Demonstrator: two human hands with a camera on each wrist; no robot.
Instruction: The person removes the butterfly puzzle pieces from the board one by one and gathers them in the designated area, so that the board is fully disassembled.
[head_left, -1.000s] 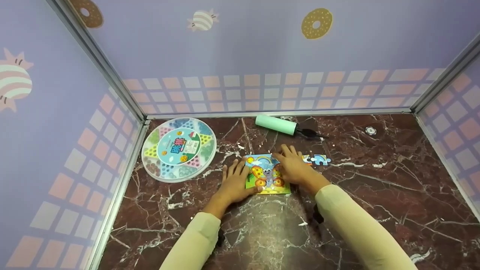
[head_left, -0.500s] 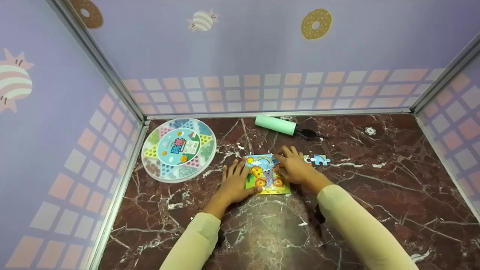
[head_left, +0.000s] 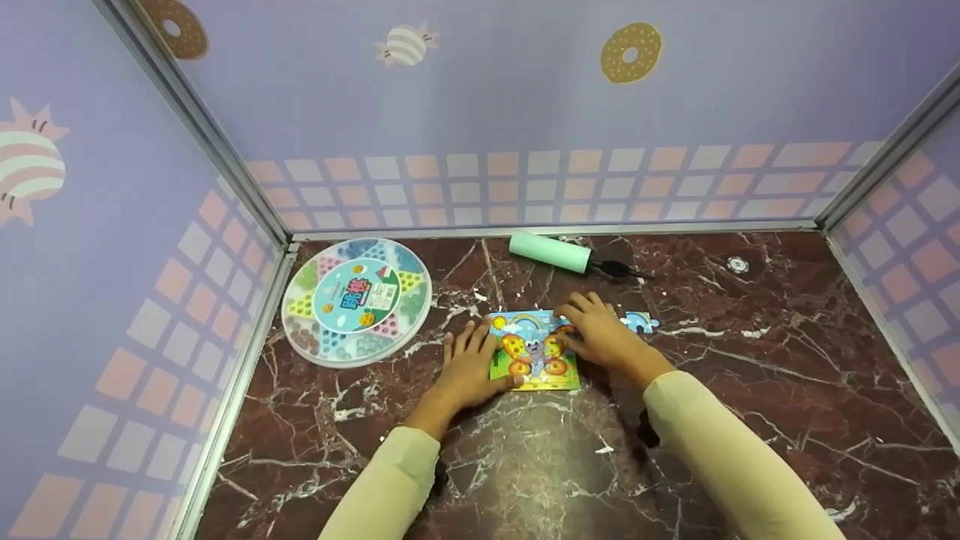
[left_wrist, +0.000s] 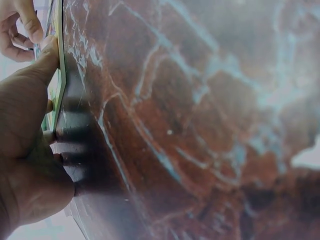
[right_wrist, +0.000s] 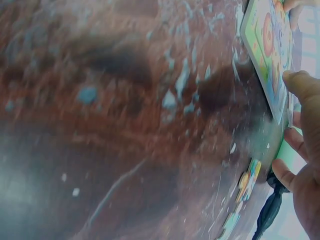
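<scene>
- So, the puzzle board point(head_left: 534, 351) with the cartoon butterfly lies flat on the dark marble surface point(head_left: 525, 472), right between the two hands.
- Left hand point(head_left: 467, 369) is along its left side, fingers spread and thumb resting over the lower edge. Not gripping, more like weighing it down; my guess is that's to stop the board sliding.
- Right hand point(head_left: 600, 331) is over the upper right corner, fingers bent, thumb close to the picture and apart from the fingers. That corner's half covered, so I honestly can't tell if it's pinching a piece or just touching.
- Just past that hand there's a blue piece point(head_left: 637, 322), and in the right wrist view an orange-and-yellow piece point(right_wrist: 248, 180) near it. Both lie flat in a row, probably parked there for easy reach.
- Container-wise: the round game box point(head_left: 356, 300) sits left of the board, near the left wall. Through its clear outer ring you can see little balls sorted by colour (blue, green, reddish brown, some pale) around a dotted star. A printed label covers the middle.
- Mint hand pump point(head_left: 551, 252) and a pale chip point(head_left: 738, 264) lie farther back, well out of the hands' way.
</scene>
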